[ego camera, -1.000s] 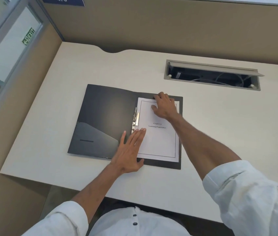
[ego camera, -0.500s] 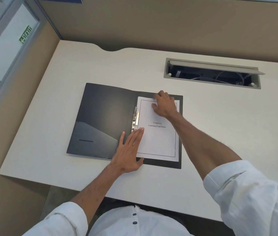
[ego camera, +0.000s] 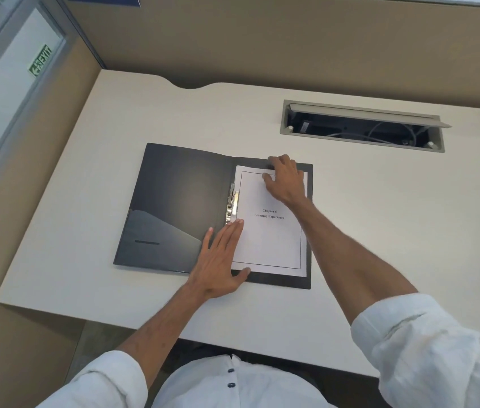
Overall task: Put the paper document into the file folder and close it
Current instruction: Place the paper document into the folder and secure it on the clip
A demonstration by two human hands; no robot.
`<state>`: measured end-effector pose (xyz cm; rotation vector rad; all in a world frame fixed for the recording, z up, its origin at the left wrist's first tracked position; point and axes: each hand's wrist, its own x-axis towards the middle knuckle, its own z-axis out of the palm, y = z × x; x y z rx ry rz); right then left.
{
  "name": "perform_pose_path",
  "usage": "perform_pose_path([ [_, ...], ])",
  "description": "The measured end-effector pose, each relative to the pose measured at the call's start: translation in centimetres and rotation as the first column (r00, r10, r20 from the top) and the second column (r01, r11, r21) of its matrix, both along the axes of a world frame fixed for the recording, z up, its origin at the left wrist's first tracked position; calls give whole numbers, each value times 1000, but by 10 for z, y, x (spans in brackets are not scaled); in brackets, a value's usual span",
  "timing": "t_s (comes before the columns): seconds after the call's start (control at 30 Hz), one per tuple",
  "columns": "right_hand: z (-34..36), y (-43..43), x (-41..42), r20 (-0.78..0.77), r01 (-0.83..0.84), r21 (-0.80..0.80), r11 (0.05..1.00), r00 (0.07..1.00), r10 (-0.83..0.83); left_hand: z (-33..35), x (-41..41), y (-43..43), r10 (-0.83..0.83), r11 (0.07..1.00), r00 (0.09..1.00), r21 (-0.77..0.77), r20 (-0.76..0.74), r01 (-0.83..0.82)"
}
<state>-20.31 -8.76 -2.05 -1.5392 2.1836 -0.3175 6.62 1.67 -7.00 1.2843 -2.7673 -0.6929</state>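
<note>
Lying open on the cream desk, the black plastic file folder holds the white printed paper document on its right half, beside the metal clip. The left hand presses flat, fingers together; the right hand curls at the sheet's top edge, possibly pinching it.

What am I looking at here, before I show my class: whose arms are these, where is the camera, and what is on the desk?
There is no machine: a person wears one camera on the head, looking down at both bare arms. On the pale cream desk lies an open black plastic file folder. A white printed paper sheet rests on its right half, beside the silver metal clip at the spine. The left hand lies flat on the sheet's lower left edge; the right hand presses its top. Neither grips anything. Behind is an open grey cable hatch.
</note>
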Motion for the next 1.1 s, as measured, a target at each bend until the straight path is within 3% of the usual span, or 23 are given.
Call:
perform_pose_path([
  [0.1,-1,32,-2,129,289,-125,949,953,-273,3,-1,0,200,979,976,53,-90,-196],
  [0.17,-6,63,4,190,455,-117,883,883,-429,6,-5,-1,380,922,920,120,-91,-369],
  [0.3,-13,116,19,225,621,-85,779,774,-592,16,-14,0,532,847,839,97,-114,-523],
  [0.37,-14,133,23,239,645,-73,760,752,-615,20,-18,3,565,825,809,100,-163,-556],
  [0.6,-13,162,31,240,600,-25,800,780,-578,29,-35,20,629,774,768,193,-123,-603],
  [1.1,-6,166,32,187,496,45,867,848,-495,32,-42,35,533,837,846,127,25,-532],
])
